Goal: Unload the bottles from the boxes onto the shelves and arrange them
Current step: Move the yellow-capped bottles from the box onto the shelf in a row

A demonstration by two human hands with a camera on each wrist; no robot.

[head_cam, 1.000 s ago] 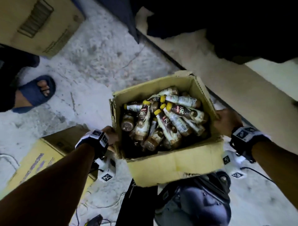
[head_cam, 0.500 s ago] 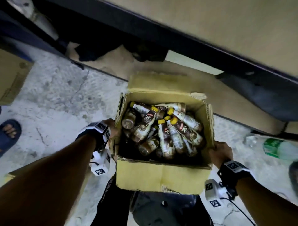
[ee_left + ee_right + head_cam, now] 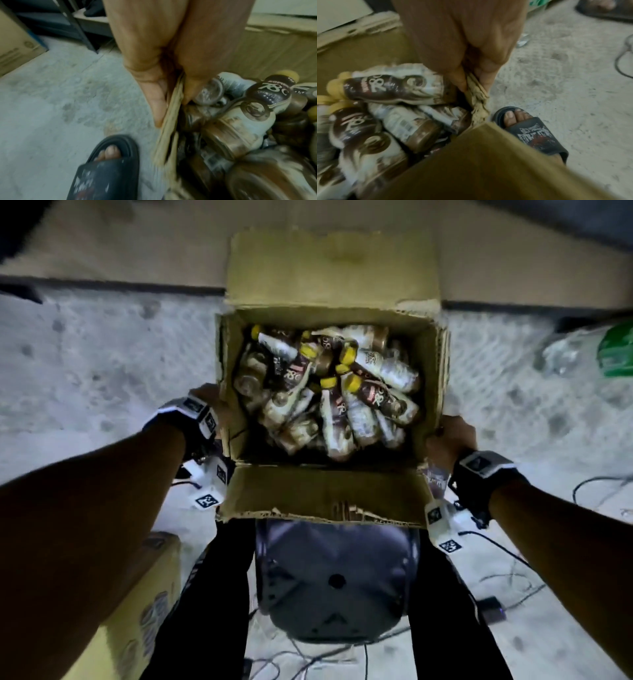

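An open cardboard box [image 3: 322, 494] hangs in front of me above the floor, full of several brown-and-white drink bottles [image 3: 359, 412] with yellow caps, lying jumbled. My left hand [image 3: 209, 402] pinches the box's left wall [image 3: 171, 108], thumb inside and fingers outside. My right hand [image 3: 448, 436] pinches the right wall [image 3: 477, 94] the same way. The bottles [image 3: 240, 121] [image 3: 393, 88] lie just inside both walls. A low beige shelf board [image 3: 137, 244] runs along the top of the head view, beyond the box.
Concrete floor [image 3: 102, 364] lies all around. A second cardboard box [image 3: 137, 611] sits at lower left. A clear bottle with a green label [image 3: 609, 350] lies at right. Cables [image 3: 513, 577] trail at lower right. My sandalled feet [image 3: 106, 162] [image 3: 530, 134] stand below the box.
Both hands have kept their grip while the box swung round to face the shelf squarely. The other person's blue sandal and the far box have left the view.
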